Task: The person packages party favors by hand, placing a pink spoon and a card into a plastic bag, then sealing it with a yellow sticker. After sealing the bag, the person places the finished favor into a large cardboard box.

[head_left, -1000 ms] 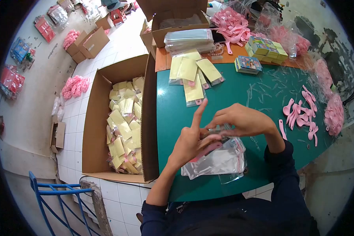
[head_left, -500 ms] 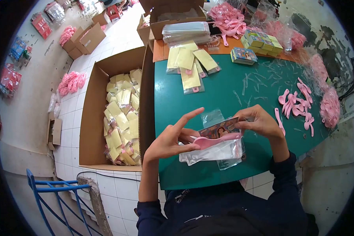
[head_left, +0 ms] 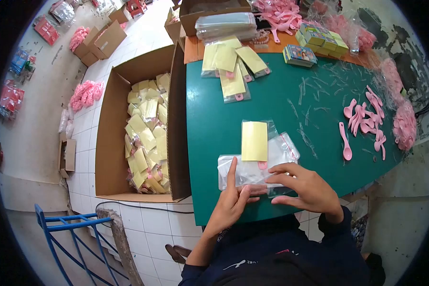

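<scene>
A clear packet with a pale yellow card point(head_left: 254, 141) lies on a stack of clear plastic bags point(head_left: 282, 151). A pink spoon handle end point(head_left: 262, 165) shows below the card. My left hand point(head_left: 229, 206) is at the lower left of the stack, its index finger stretched out along the bags and its thumb at their lower edge. Some of its other fingers are partly hidden by plastic. At the lower right edge of the bags, my right hand point(head_left: 304, 189) is open, thumb and fingers apart with nothing visibly held.
Loose pink spoons point(head_left: 362, 117) lie at the right. Finished-looking packets point(head_left: 233, 86) and a picture-card stack point(head_left: 299, 56) sit farther back. Left of the green table point(head_left: 209, 128) stands a large carton point(head_left: 110, 138) holding many yellow-card packets. Thin plastic strips litter the table.
Both hands have let go of the picture card and pink spoon and moved lower. A packet with its yellow card side up now lies on the bag stack.
</scene>
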Motion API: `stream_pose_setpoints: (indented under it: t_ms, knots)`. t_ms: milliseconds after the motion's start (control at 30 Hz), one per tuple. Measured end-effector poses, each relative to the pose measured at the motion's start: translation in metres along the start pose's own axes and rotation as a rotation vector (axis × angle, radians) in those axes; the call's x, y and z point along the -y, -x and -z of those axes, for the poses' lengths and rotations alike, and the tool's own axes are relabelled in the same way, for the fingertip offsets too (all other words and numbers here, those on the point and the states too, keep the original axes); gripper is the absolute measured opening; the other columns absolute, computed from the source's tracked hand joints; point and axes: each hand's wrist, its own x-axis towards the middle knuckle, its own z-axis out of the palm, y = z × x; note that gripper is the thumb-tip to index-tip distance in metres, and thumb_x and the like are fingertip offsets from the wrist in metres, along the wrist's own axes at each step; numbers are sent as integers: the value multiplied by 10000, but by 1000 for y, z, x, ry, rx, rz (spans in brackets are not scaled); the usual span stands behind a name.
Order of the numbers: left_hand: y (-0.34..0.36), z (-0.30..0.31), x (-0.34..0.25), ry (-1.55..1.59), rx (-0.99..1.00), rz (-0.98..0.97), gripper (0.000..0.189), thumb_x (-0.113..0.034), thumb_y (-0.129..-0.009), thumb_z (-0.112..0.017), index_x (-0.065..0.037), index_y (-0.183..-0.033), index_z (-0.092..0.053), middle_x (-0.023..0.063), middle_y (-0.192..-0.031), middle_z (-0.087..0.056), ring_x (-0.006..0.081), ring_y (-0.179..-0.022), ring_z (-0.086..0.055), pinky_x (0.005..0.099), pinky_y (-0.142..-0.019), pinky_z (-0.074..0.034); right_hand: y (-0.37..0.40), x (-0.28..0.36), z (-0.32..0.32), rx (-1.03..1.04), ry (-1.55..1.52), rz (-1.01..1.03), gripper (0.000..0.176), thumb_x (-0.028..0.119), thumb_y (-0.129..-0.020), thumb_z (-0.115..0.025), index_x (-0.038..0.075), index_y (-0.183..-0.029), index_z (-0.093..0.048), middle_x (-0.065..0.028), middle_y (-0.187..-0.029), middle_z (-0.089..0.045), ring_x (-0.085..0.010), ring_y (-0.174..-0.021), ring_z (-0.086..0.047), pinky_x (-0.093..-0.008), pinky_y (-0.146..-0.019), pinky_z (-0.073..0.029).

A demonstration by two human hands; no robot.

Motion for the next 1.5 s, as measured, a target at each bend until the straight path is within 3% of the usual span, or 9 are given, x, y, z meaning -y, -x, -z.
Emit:
stream_pose_setpoints:
  t_ms: [200, 400, 533, 667, 767, 967, 1167, 1200, 1500]
  knots:
    - [6, -3, 11, -85, -16, -24, 610, -50, -968, -333, -74, -1446, 45, 202, -991, -648, 265, -937, -647, 323, -813, -517, -9, 0, -34, -75, 48, -31, 214, 107, -779, -657, 18, -936, -542, -135, -920, -505, -311, -886, -537, -388, -765, -456]
    - [11, 0, 12, -11, 13, -35, 691, -111, -920, -381, -46, -1454, 53, 210, -1416, -318, 302, -1080, -555, 339, -961, -370, -14, -5, -47, -5, -199, -14, 167, 78, -777, -637, 9, -863, -512, -140, -868, -473, -330, -835, -516, -395, -753, -437]
    - [14, -3, 10, 136, 39, -10, 701, -111, -897, -378, -34, -1455, 40, 166, -1476, -151, 274, -1110, -509, 325, -986, -321, -13, -7, -45, 58, -130, 80, 170, 82, -762, -639, 14, -850, -512, -126, -851, -472, -314, -816, -513, -420, -762, -422]
    - [6, -4, 12, -106, -63, -23, 696, -65, -882, -398, -71, -1468, -23, 161, -1228, -465, 177, -799, -556, 291, -762, -429, -15, -8, -46, 7, 110, 302, 199, 85, -706, -672, 37, -828, -523, -93, -813, -470, -250, -774, -515, -366, -703, -411]
    - [2, -7, 12, -239, -162, -42, 686, -10, -868, -413, -105, -1470, -98, 77, -784, -568, 102, -543, -443, 265, -528, -395, -12, -10, -46, 57, 111, 334, 265, 135, -691, -679, 33, -874, -517, -84, -849, -478, -244, -819, -516, -357, -770, -394]
    - [-1, -12, 12, -251, -270, -9, 654, -6, -878, -402, -102, -1462, -125, 41, -652, -529, 85, -524, -430, 264, -516, -381, -4, -19, -22, 222, -301, 368, 218, 100, -729, -664, 44, -901, -540, -85, -897, -500, -250, -857, -525, -385, -799, -412]
    - [-5, -16, -12, 304, -115, 143, 583, 14, -925, -321, -114, -1460, -126, 138, -930, -622, 164, -829, -611, 298, -808, -501, -4, -36, 31, 196, -349, 114, 182, 59, -752, -649, 47, -908, -557, -112, -922, -507, -271, -870, -539, -366, -760, -442]
    - [-5, -11, -15, 258, -18, 119, 585, 31, -931, -293, -124, -1464, -105, 192, -1178, -536, 207, -1047, -558, 339, -929, -468, -7, -33, 28, 157, -268, 52, 183, 63, -753, -652, 48, -908, -557, -117, -922, -506, -277, -864, -540, -366, -755, -445]
    - [-8, -11, -5, 248, -24, 116, 622, 16, -935, -335, -121, -1478, -64, 114, -1216, -444, 115, -949, -513, 266, -848, -460, -18, -18, -14, 85, -12, 251, 273, 90, -693, -739, 87, -921, -589, -59, -895, -525, -241, -830, -525, -355, -725, -422]
